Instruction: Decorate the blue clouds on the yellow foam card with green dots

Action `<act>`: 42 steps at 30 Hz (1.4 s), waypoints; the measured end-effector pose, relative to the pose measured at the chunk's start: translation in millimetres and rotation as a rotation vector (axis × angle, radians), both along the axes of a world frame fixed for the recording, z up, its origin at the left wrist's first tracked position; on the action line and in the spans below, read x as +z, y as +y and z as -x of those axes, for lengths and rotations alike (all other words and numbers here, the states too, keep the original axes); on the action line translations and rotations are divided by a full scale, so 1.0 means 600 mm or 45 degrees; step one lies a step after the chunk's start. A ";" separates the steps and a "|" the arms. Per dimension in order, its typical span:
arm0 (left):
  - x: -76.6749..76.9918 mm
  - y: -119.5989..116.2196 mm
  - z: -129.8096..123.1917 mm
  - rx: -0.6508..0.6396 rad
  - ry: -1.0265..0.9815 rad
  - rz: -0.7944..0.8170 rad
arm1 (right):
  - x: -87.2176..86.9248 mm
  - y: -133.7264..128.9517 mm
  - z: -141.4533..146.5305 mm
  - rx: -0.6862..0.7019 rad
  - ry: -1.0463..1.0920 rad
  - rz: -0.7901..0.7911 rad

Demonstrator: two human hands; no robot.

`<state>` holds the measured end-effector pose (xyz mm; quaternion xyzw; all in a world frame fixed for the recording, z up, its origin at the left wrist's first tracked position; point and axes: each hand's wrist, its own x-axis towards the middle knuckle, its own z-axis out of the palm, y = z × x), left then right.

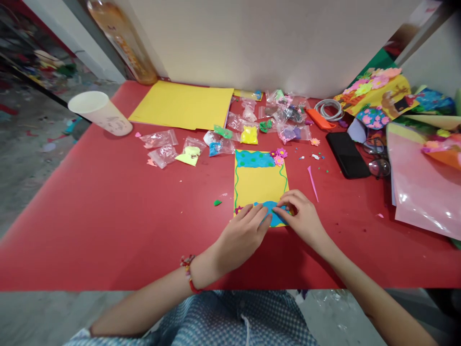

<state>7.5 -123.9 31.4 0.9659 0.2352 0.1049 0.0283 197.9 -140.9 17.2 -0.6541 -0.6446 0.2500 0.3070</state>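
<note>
A yellow card [260,185] lies in front of me, with a wavy green line along each side. Its top band is blue clay [254,159] dotted with green, and pink clay flowers [279,156] sit at that corner. More blue clay [276,219] covers the bottom of the card. My left hand [243,235] rests over the lower left part, fingers stretched out, partly covering a dark pink flower [238,210]. My right hand [300,214] is at the blue clay, thumb and forefinger pinched together; anything between them is too small to make out.
Bags of coloured clay [249,135] lie behind the card. A pink tool [313,183], a black phone [347,154] and glasses [378,161] are to the right. Yellow sheets [183,105], a tilted paper cup [103,113] and a bottle [124,43] stand at the back left.
</note>
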 end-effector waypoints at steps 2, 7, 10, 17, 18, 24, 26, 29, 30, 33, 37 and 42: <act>-0.002 0.002 -0.003 0.016 0.030 -0.049 | -0.002 0.000 0.002 0.005 -0.024 -0.002; -0.012 0.001 -0.005 -0.007 0.047 -0.082 | -0.010 0.001 0.004 -0.002 -0.038 -0.016; -0.017 0.001 -0.005 -0.013 0.059 -0.070 | -0.016 0.002 0.007 -0.028 -0.032 -0.045; -0.022 0.005 -0.006 -0.032 0.003 -0.072 | -0.005 0.006 0.003 -0.101 0.019 -0.095; -0.022 0.006 -0.006 -0.039 -0.003 -0.074 | 0.000 0.004 0.000 -0.113 0.037 -0.117; -0.016 0.009 -0.012 -0.015 0.035 -0.054 | 0.018 -0.021 -0.010 -0.020 -0.096 -0.233; -0.016 0.010 -0.014 -0.012 0.053 -0.059 | 0.017 -0.028 -0.008 0.013 -0.185 -0.231; -0.018 0.011 -0.016 -0.025 0.065 -0.070 | 0.015 -0.034 -0.005 0.058 -0.291 -0.242; -0.019 0.011 -0.016 -0.031 0.071 -0.076 | 0.015 -0.034 -0.004 0.066 -0.311 -0.251; -0.023 0.012 -0.014 -0.052 0.074 -0.101 | 0.015 -0.036 -0.003 0.082 -0.367 -0.277; -0.029 0.014 -0.011 -0.058 0.029 -0.085 | 0.010 -0.042 -0.002 0.174 -0.445 -0.350; -0.027 0.016 -0.011 -0.058 0.036 -0.069 | -0.004 -0.051 -0.001 0.270 -0.532 -0.385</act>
